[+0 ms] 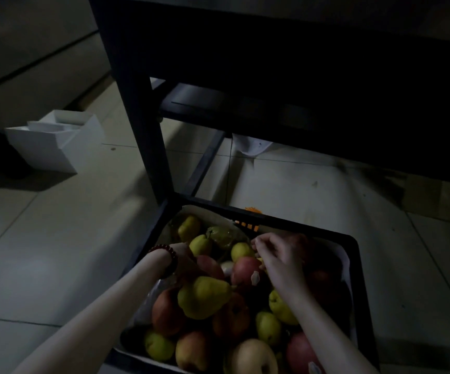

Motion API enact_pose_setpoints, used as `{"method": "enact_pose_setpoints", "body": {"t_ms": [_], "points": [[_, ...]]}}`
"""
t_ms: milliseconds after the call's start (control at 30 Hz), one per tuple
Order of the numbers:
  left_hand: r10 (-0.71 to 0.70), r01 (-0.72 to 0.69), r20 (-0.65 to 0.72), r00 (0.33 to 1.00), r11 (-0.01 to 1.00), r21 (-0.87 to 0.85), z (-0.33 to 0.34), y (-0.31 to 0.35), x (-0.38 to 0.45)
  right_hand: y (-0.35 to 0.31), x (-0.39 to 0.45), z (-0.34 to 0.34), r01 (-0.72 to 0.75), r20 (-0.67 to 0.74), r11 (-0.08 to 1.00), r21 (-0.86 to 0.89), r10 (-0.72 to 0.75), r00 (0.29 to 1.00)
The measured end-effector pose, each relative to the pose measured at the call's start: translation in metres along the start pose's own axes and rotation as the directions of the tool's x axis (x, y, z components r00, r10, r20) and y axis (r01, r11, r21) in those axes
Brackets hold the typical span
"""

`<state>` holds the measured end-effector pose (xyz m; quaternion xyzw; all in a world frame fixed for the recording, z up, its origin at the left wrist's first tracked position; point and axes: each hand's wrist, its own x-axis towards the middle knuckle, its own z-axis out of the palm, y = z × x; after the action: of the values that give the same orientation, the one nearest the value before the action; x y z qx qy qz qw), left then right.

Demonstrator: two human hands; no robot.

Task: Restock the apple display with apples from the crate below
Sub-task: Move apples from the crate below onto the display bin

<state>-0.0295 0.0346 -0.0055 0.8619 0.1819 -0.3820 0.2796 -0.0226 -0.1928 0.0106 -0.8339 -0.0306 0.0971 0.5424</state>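
Note:
A black crate (356,265) stands on the floor, lined with white paper and filled with red apples (245,269) and yellow-green pears (203,296). My left hand (184,255), a dark bead bracelet on its wrist, reaches down among the fruit at the crate's left side, next to a red apple (210,267); its fingers are lost in the shadow. Over the fruit at the crate's far middle is my right hand (280,252), fingers curled downward and fingertips close together. The dim light hides whether it grips anything. The dark display stand (140,109) rises just behind the crate.
The stand's leg (159,171) and a low crossbar (205,163) are close to the crate's far left corner. A white open box (56,141) sits on the tiled floor at left. A cardboard box (434,195) lies at right under the stand.

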Motion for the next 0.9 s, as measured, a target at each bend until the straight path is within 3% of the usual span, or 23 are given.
{"method": "enact_pose_setpoints", "body": {"t_ms": [133, 200, 267, 367, 433, 533, 600, 733, 900], "points": [[0.065, -0.085, -0.158, 0.985, 0.989, -0.124, 0.009, -0.010, -0.005, -0.005, 0.003, -0.002, 0.110, -0.026, 0.984, -0.140, -0.115, 0.993], [0.110, -0.175, -0.299, 0.948, 0.964, -0.201, 0.010, -0.013, -0.011, -0.012, 0.007, -0.004, 0.204, -0.033, 0.938, -0.279, -0.221, 0.975], [0.159, -0.260, -0.401, 0.902, 0.942, -0.212, 0.003, -0.010, -0.018, -0.017, 0.015, -0.003, 0.250, 0.048, 0.862, -0.441, -0.255, 0.966], [0.270, -0.380, -0.474, 0.838, 0.912, -0.152, -0.008, -0.004, -0.026, -0.026, 0.025, 0.004, 0.265, 0.318, 0.779, -0.568, -0.090, 0.944], [0.317, -0.432, -0.474, 0.822, 0.889, -0.155, -0.012, -0.003, -0.030, -0.029, 0.026, 0.011, 0.277, 0.472, 0.689, -0.670, 0.108, 0.875], [0.318, -0.453, -0.495, 0.809, 0.873, -0.179, -0.010, 0.001, -0.036, -0.028, 0.026, 0.026, 0.449, 0.516, 0.257, -0.856, 0.380, 0.767], [0.279, -0.455, -0.531, 0.800, 0.859, -0.236, -0.005, 0.001, -0.035, -0.027, 0.028, 0.038, 0.467, 0.441, 0.072, -0.881, 0.484, 0.756], [0.204, -0.505, -0.571, 0.795, 0.745, -0.436, 0.000, -0.003, -0.031, -0.012, 0.030, 0.060, 0.440, 0.369, -0.065, -0.896, 0.442, 0.817], [0.239, -0.567, -0.588, 0.773, 0.677, -0.470, -0.004, -0.004, -0.046, -0.002, 0.026, 0.057, 0.468, 0.417, -0.066, -0.881, 0.356, 0.836]]}}
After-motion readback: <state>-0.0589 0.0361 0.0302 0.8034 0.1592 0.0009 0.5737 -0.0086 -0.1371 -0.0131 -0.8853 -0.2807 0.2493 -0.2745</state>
